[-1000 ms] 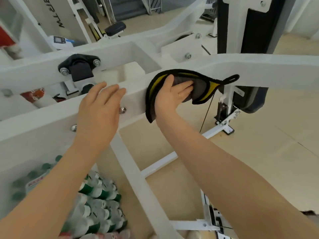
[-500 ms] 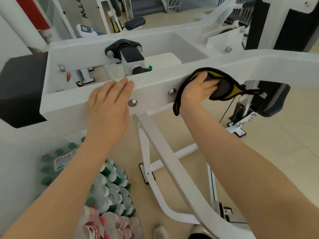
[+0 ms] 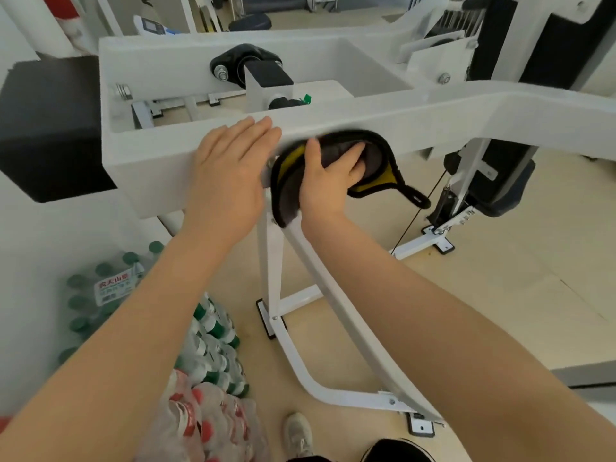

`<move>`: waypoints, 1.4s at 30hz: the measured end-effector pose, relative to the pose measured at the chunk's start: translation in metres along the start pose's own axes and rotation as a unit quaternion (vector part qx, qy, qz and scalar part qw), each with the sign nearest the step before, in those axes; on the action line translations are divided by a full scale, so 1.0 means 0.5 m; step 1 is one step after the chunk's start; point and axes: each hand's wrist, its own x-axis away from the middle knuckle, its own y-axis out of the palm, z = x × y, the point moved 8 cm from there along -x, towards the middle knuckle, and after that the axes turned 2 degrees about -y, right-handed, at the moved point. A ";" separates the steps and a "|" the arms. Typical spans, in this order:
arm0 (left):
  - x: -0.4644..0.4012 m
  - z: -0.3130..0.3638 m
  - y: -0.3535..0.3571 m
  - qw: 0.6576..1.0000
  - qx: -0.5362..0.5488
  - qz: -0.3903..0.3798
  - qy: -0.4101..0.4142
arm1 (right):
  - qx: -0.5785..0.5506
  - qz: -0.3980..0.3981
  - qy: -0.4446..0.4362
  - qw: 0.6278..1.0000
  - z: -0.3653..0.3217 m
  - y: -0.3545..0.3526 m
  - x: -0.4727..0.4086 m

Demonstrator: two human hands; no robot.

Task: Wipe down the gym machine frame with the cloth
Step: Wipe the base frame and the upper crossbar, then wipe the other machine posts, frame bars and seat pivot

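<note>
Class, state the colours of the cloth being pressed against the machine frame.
The cloth is dark grey with a yellow band and black edging, seen in the head view.

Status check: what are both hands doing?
Left hand flat on white frame. Right hand presses cloth against it. Nothing blocking.

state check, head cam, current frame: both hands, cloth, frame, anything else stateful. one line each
left hand: fingers straight, palm flat on the white frame beam, holds nothing
right hand: presses the cloth against the beam, fingers curled into it
cloth: bunched, pinned to the beam's front face, loop dangling free
frame beam: white, being wiped on its front face
bottle packs: shrink-wrapped, on the floor
</note>
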 end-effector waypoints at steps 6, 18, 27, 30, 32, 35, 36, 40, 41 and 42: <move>0.072 0.032 0.030 1.000 0.022 -0.017 -0.014 | 0.239 -0.179 -0.101 0.949 0.058 -0.114 -0.014; 0.287 0.224 0.112 0.975 0.040 -0.195 -0.094 | 0.580 -0.403 -0.291 0.646 0.243 -0.233 0.158; 0.375 0.445 0.087 0.886 0.246 -0.347 -0.186 | 0.302 -0.467 -0.151 0.817 0.170 -0.396 0.247; 0.349 0.520 0.079 0.871 0.310 -0.340 -0.176 | 0.246 -0.441 -0.106 0.856 0.144 -0.485 0.239; 0.336 0.562 0.093 0.862 0.329 -0.347 -0.167 | 0.241 -0.425 -0.078 0.869 0.139 -0.540 0.233; 0.317 0.627 0.120 0.863 0.313 -0.376 -0.124 | 0.252 -0.401 -0.043 0.879 0.135 -0.627 0.233; 0.311 0.651 0.128 0.861 0.318 -0.382 -0.105 | 0.262 -0.395 -0.035 0.880 0.132 -0.658 0.236; 0.303 0.757 0.148 0.827 0.367 -0.425 -0.034 | 0.280 -0.349 0.012 0.894 0.124 -0.793 0.254; 0.305 0.785 0.154 0.821 0.365 -0.438 -0.009 | 0.288 -0.335 0.020 0.897 0.123 -0.827 0.258; 0.309 0.814 0.161 0.817 0.359 -0.451 0.017 | 0.299 -0.317 0.030 0.899 0.125 -0.864 0.261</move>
